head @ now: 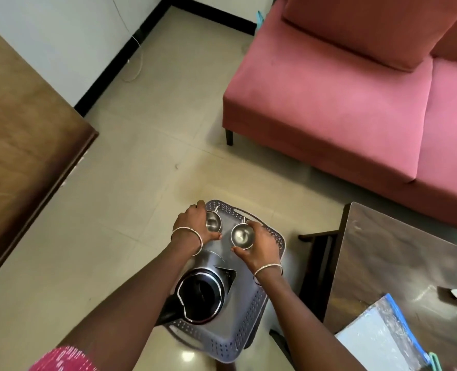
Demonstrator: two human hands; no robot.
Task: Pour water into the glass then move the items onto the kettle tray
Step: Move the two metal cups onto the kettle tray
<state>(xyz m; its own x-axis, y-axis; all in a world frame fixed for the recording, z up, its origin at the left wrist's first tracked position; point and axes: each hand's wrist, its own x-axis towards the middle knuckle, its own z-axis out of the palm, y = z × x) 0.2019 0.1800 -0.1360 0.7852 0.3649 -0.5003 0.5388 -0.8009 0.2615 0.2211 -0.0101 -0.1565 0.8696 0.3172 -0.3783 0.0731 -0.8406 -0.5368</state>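
Cups [213, 220] [242, 235] stand side by side at the far end of the tray [276, 237], beyond the kettle [203, 290], the left hand [192, 223] curled round the left one from outside, the right hand [262, 245] round the right one.

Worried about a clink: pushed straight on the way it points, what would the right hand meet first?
Past the right cup it grips, probably the left cup in the left hand.

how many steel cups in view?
2. First cup at the grey tray's far left, in the left hand; second cup right of it, in the right hand. None seems hidden.
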